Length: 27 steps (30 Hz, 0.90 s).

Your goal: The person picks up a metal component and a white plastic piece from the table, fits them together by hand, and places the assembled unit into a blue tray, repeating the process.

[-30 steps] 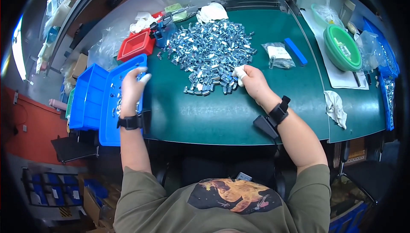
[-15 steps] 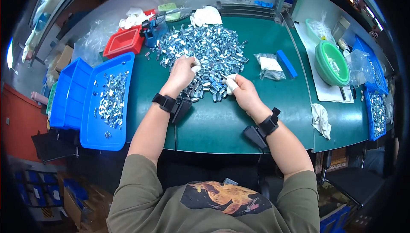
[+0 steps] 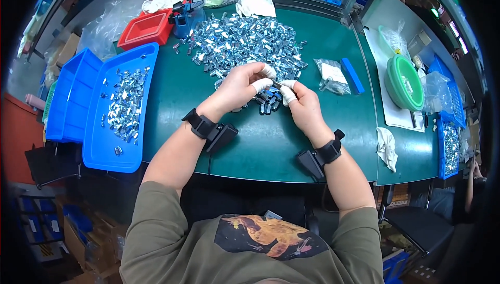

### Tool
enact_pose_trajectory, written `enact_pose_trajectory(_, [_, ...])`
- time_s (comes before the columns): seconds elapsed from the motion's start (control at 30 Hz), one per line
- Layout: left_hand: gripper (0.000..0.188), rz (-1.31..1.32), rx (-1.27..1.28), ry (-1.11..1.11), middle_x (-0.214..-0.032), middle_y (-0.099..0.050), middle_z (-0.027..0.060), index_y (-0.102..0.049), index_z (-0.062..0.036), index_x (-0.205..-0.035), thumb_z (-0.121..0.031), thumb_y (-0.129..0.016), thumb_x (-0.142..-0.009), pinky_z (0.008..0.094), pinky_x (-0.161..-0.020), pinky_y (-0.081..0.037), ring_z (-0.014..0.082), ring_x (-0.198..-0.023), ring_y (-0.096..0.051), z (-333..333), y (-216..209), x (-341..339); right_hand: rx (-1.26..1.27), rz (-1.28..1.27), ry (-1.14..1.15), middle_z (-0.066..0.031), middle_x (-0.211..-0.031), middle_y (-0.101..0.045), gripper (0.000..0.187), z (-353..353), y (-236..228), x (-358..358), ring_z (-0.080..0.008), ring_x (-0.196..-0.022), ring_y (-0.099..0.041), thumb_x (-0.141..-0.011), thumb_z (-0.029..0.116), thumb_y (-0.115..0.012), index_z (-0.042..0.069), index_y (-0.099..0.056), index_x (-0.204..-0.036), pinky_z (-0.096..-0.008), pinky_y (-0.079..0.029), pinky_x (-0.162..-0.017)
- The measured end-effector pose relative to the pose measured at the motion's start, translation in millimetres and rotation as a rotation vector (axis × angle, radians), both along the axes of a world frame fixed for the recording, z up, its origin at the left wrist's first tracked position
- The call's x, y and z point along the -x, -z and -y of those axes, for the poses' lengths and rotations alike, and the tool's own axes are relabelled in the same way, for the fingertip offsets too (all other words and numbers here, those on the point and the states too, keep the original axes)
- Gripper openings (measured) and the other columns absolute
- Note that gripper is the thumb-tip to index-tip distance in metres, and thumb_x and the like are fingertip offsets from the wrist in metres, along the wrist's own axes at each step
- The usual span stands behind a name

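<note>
Over the near part of a big pile of small shiny metal parts [image 3: 245,41], my two hands meet with their fingertips close together. A small metal part [image 3: 276,83] shows between them. My right hand [image 3: 305,108] pinches it between thumb and fingers. From the other side, the closed thumb and fingers of my left hand [image 3: 240,87] come up to the same part; the exact contact is partly hidden. White finger cots cover several fingertips of both hands. A few loose metal parts [image 3: 268,108] lie on the green table just below the hands.
On the left, a blue tray [image 3: 94,148] with metal parts stands beside a blue bin [image 3: 67,117]. Behind are a red tray [image 3: 140,33] and a white cloth [image 3: 255,5]. To the right lie a plastic bag [image 3: 333,78], a blue bar [image 3: 352,75], green bowls [image 3: 398,91] and a rag [image 3: 386,148].
My left hand has left the pile and moved right to my right hand, its fingers now at the metal part. The right hand stays nearly in place; the whole view has shifted slightly.
</note>
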<state>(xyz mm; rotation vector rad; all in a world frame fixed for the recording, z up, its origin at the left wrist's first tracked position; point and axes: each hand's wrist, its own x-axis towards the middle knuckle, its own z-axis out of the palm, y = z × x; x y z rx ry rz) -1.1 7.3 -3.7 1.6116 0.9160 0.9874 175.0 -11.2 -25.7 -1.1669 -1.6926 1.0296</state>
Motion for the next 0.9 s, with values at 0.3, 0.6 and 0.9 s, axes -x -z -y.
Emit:
enact_pose_trajectory(0.3, [0.03,-0.003,-0.169,0.009,-0.081,-0.058,0.0022,-0.054,-0.0037,-0.102,-0.002,-0.062,-0.073,0.0212,-0.067,-0.046,0.0076,-0.073,-0.055,5.1,-8.1,1.2,0.612,-0.367,-0.378,0.0063,-0.063,-0.046,0.015,-3.8,-14.2,-16.9,-0.0028,-0.054,-0.038,-0.086,0.017,-0.046,0.006,-0.056,-0.086,-0.0179,-0.029,-0.045])
enact_pose_trajectory(0.6, [0.036,-0.055,-0.199,-0.092,-0.083,-0.061,0.0054,-0.053,-0.005,-0.103,-0.003,-0.064,-0.069,0.0228,-0.065,-0.047,0.0099,-0.073,-0.058,11.7,-14.0,-2.3,0.175,-0.239,-0.088,0.0054,-0.064,-0.046,0.016,0.8,-1.2,-1.1,-0.0017,-0.053,-0.036,-0.088,0.021,-0.043,0.008,-0.052,-0.089,-0.0161,-0.026,-0.045])
enact_pose_trajectory(0.9, [0.04,-0.116,-0.347,-0.047,-0.084,-0.062,0.0085,-0.054,-0.0042,-0.103,-0.003,-0.065,-0.064,0.0246,-0.066,-0.048,0.0138,-0.074,-0.06,20.7,-21.9,-5.9,0.622,-0.516,-0.246,0.0024,-0.071,-0.048,0.024,0.1,-8.9,-8.7,-0.0027,-0.054,-0.036,-0.089,0.028,-0.041,0.006,-0.05,-0.096,-0.0163,-0.027,-0.043])
